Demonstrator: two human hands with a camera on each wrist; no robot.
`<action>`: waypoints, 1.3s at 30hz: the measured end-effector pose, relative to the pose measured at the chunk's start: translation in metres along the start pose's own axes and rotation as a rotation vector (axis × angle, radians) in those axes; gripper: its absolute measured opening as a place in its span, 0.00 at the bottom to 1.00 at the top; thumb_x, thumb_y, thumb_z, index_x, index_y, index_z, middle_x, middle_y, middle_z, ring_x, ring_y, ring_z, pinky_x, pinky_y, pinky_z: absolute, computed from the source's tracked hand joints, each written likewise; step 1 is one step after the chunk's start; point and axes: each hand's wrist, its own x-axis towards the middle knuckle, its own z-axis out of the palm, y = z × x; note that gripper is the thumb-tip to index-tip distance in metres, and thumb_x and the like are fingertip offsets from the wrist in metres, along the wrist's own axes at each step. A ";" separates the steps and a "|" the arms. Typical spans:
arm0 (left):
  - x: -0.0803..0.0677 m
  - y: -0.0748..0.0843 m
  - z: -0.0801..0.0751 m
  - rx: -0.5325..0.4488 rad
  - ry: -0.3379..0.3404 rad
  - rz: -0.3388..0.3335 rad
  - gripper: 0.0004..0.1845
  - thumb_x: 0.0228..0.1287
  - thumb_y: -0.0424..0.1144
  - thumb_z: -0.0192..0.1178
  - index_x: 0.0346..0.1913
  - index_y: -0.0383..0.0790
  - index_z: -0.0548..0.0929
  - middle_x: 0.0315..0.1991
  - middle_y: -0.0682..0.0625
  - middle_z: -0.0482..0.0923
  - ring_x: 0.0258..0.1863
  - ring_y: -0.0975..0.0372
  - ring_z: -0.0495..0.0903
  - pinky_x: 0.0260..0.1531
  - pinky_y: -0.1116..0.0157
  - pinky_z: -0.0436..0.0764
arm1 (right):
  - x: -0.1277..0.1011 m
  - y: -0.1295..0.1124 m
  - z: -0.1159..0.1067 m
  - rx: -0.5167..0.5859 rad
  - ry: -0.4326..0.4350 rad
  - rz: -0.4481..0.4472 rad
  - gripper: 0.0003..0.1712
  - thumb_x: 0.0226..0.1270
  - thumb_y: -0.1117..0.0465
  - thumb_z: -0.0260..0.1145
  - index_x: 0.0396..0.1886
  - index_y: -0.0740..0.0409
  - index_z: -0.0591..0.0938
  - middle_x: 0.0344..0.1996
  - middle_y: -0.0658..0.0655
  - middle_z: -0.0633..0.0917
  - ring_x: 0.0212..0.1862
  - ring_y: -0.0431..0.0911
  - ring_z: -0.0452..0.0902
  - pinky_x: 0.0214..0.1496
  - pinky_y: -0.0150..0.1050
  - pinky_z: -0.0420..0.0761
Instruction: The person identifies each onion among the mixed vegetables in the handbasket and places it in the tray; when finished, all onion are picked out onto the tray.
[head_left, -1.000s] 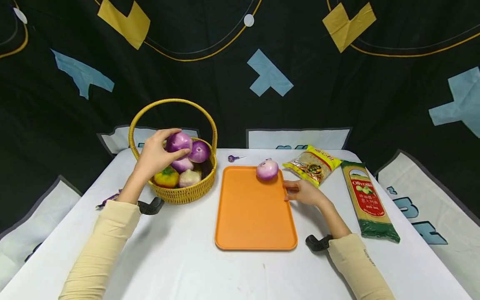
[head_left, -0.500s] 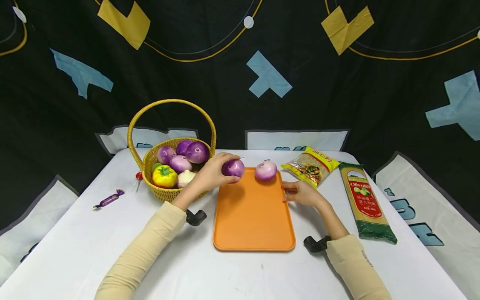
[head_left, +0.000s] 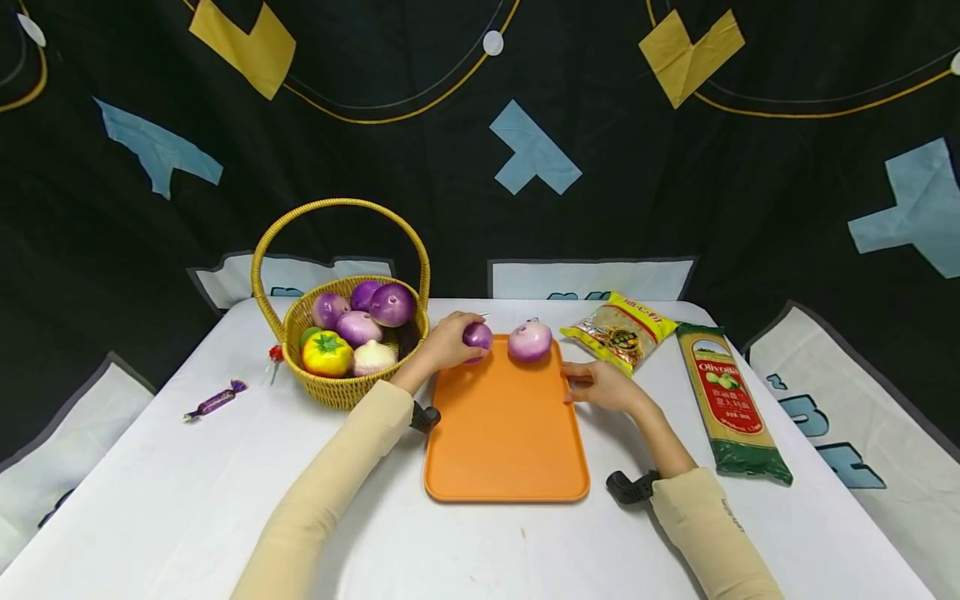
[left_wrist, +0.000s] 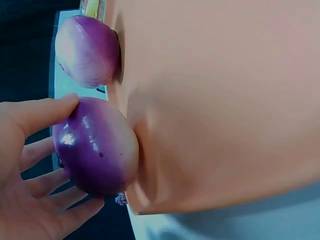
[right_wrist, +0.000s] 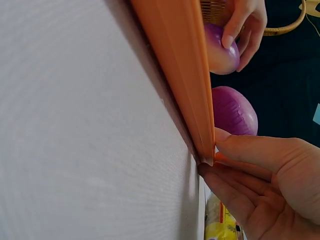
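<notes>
My left hand (head_left: 448, 342) holds a purple onion (head_left: 478, 340) over the far left corner of the orange tray (head_left: 507, 437). In the left wrist view, thumb and fingers lie around this onion (left_wrist: 97, 147), right by the tray surface; whether it touches I cannot tell. A paler purple onion (head_left: 529, 342) sits at the tray's far right corner. My right hand (head_left: 603, 386) pinches the tray's right edge, thumb above and fingers below in the right wrist view.
Left of the tray stands a yellow wicker basket (head_left: 341, 392) with several onions, a yellow-red pepper-like vegetable (head_left: 327, 354) and a whitish bulb (head_left: 373, 358). A wrapped candy (head_left: 216, 400) and a red lollipop (head_left: 276, 353) lie nearby. To the right are a yellow food packet (head_left: 621, 332) and a pasta bag (head_left: 731, 400).
My left hand has carried the onion from above the basket rightward and down to the tray's far left corner. The right hand keeps its hold on the tray edge.
</notes>
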 end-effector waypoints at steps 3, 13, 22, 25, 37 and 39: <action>0.002 0.000 0.001 0.004 -0.005 -0.010 0.30 0.57 0.39 0.69 0.62 0.33 0.74 0.60 0.36 0.71 0.59 0.46 0.72 0.60 0.54 0.71 | 0.000 0.000 0.000 0.006 0.001 -0.006 0.33 0.61 0.63 0.70 0.63 0.71 0.72 0.60 0.67 0.75 0.60 0.58 0.74 0.62 0.50 0.72; -0.022 0.009 -0.022 0.041 0.021 0.098 0.29 0.58 0.38 0.69 0.61 0.32 0.75 0.61 0.35 0.72 0.62 0.45 0.70 0.64 0.52 0.67 | -0.001 0.000 0.001 0.016 -0.003 -0.008 0.32 0.61 0.63 0.70 0.63 0.72 0.72 0.60 0.67 0.75 0.60 0.58 0.74 0.62 0.50 0.72; -0.047 0.007 -0.068 0.048 0.073 0.097 0.27 0.57 0.38 0.70 0.60 0.38 0.77 0.60 0.40 0.73 0.62 0.48 0.70 0.63 0.51 0.68 | -0.004 0.000 -0.002 -0.027 0.021 -0.034 0.32 0.61 0.63 0.70 0.62 0.71 0.73 0.56 0.66 0.79 0.58 0.58 0.75 0.60 0.51 0.73; -0.051 0.002 -0.086 0.063 0.068 0.085 0.28 0.57 0.38 0.70 0.61 0.37 0.76 0.60 0.40 0.73 0.61 0.48 0.70 0.63 0.50 0.68 | -0.004 0.000 -0.002 -0.032 0.024 -0.034 0.31 0.61 0.63 0.70 0.62 0.71 0.73 0.56 0.66 0.79 0.58 0.57 0.75 0.60 0.51 0.73; -0.024 -0.034 -0.137 0.126 -0.031 -0.067 0.29 0.58 0.36 0.68 0.62 0.32 0.73 0.60 0.31 0.70 0.61 0.39 0.67 0.62 0.45 0.66 | -0.003 0.000 -0.001 -0.025 0.016 -0.028 0.32 0.61 0.62 0.70 0.63 0.70 0.73 0.57 0.65 0.78 0.59 0.57 0.75 0.61 0.52 0.72; -0.017 -0.039 -0.142 0.128 -0.058 -0.092 0.29 0.57 0.37 0.68 0.61 0.32 0.74 0.60 0.30 0.70 0.62 0.39 0.67 0.63 0.45 0.65 | -0.004 -0.001 -0.001 -0.022 0.016 -0.025 0.32 0.61 0.62 0.70 0.63 0.70 0.72 0.57 0.65 0.78 0.59 0.57 0.75 0.61 0.52 0.72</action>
